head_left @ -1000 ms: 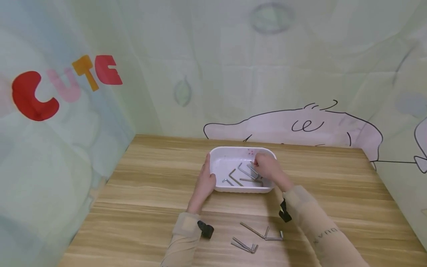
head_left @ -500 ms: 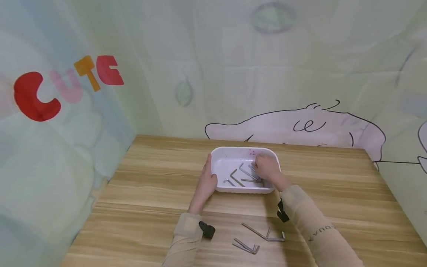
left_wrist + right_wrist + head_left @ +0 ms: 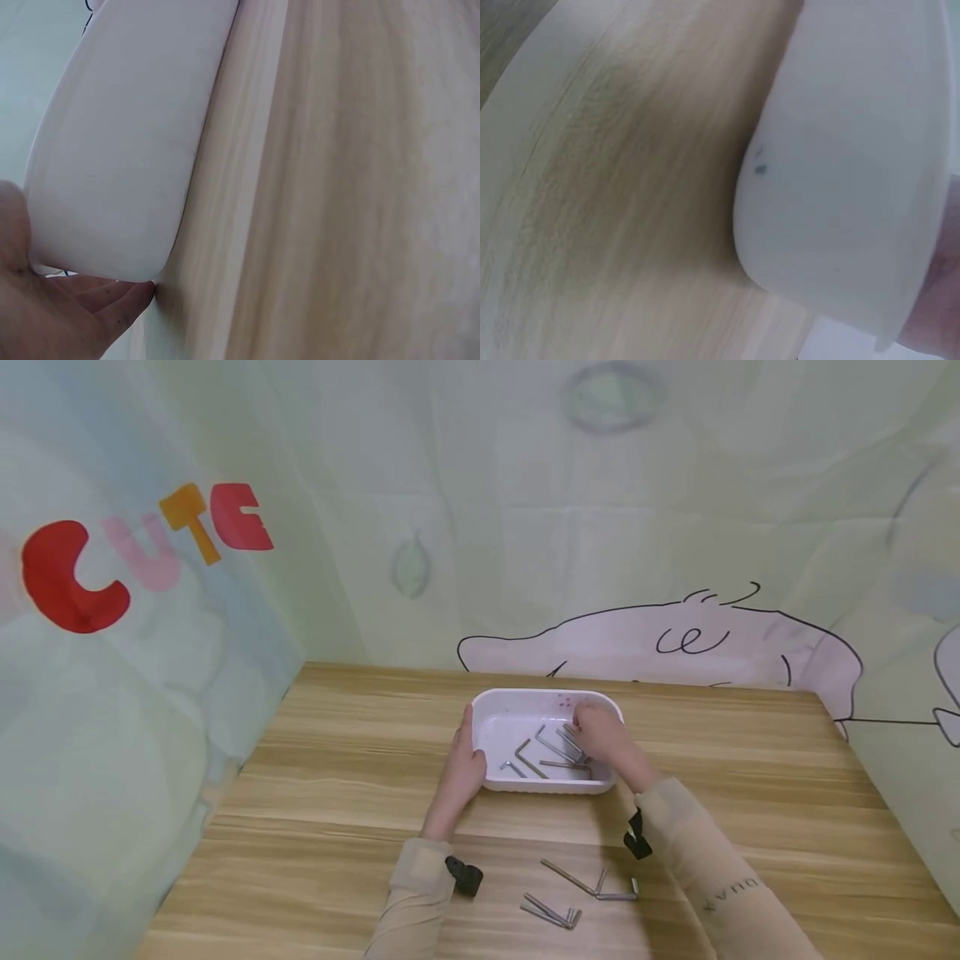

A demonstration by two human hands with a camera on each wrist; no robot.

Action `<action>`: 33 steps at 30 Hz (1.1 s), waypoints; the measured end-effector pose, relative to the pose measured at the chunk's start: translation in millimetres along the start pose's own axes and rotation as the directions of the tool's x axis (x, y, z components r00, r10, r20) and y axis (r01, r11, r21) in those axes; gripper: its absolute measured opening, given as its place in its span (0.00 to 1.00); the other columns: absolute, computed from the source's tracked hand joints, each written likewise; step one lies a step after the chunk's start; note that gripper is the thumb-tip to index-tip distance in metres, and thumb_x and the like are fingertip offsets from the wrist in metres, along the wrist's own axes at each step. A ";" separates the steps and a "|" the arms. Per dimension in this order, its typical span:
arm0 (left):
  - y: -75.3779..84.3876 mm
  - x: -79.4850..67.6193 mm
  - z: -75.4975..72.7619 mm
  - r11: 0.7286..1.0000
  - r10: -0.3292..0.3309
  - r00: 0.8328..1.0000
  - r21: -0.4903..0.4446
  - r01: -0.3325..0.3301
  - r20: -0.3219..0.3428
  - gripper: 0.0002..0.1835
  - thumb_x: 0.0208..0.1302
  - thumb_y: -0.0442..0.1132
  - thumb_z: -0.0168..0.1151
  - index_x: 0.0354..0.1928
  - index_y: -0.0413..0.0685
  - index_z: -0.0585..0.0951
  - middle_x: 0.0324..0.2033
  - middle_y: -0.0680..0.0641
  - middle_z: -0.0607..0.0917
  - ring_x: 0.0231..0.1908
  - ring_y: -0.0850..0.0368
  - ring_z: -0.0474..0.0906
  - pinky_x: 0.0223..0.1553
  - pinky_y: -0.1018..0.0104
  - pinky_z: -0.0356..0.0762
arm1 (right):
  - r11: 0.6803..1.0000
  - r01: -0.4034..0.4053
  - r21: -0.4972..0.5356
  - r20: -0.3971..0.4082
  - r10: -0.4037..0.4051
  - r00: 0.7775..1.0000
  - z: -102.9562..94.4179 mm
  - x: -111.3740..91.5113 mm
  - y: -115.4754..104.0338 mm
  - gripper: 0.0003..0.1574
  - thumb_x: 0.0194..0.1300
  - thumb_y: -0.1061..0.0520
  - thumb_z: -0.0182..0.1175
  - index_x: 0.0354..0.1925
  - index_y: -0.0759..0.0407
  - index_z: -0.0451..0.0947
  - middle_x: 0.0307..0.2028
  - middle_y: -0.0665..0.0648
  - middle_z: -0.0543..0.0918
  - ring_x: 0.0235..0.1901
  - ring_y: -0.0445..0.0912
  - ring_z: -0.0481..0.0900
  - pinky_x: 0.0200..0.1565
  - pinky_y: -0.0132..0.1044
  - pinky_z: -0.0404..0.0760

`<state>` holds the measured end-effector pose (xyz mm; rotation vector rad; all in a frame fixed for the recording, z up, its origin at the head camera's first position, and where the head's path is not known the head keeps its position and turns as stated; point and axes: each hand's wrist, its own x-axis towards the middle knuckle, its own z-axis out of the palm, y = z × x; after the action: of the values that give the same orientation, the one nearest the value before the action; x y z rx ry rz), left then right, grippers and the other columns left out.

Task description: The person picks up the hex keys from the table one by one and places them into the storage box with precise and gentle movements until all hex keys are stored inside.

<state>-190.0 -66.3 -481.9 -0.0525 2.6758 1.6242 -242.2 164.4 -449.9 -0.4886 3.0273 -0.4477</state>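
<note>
Toward the back of the wooden table, the left hand is pressing straight fingers against one end of the white tray, while the right hand is hanging inside the other, fingers curled; whether they are pinching anything, I cannot tell. Steady bracing and handling the L-shaped metal keys singly would probably be serving best. They are lying strewn inside, silver and brassy, with further keys resting nearer.

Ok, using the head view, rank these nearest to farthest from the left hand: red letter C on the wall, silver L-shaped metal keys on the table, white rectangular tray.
1. White rectangular tray: touches the left hand, on its right.
2. Silver L-shaped metal keys: below, rightward.
3. Red letter C: far left.
</note>
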 end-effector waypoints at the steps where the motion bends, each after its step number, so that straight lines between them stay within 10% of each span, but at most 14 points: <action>1: -0.1 -0.1 0.0 1.000 0.001 1.000 0.000 -0.001 0.000 0.40 0.62 0.26 0.41 0.77 0.48 0.44 0.74 0.35 0.54 0.72 0.39 0.53 0.73 0.45 0.53 | 1.000 0.000 0.013 -0.002 0.000 1.000 -1.6 -0.8 0.0 0.07 0.58 0.66 0.54 0.34 0.67 0.78 0.32 0.62 0.83 0.32 0.51 0.78 0.41 0.45 0.81; 33: -1.7 0.9 0.6 1.000 -0.001 1.000 -0.006 0.001 0.005 0.40 0.63 0.26 0.40 0.77 0.49 0.44 0.74 0.38 0.54 0.73 0.41 0.52 0.73 0.47 0.52 | 0.980 0.035 0.195 -0.137 -0.008 0.991 -27.2 -64.2 -30.0 0.07 0.63 0.58 0.59 0.39 0.59 0.79 0.30 0.52 0.81 0.29 0.42 0.75 0.30 0.32 0.75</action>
<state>-190.9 -66.6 -483.7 -0.0495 2.6668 1.6306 -174.5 164.8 -415.5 -0.4966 3.0615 -0.8042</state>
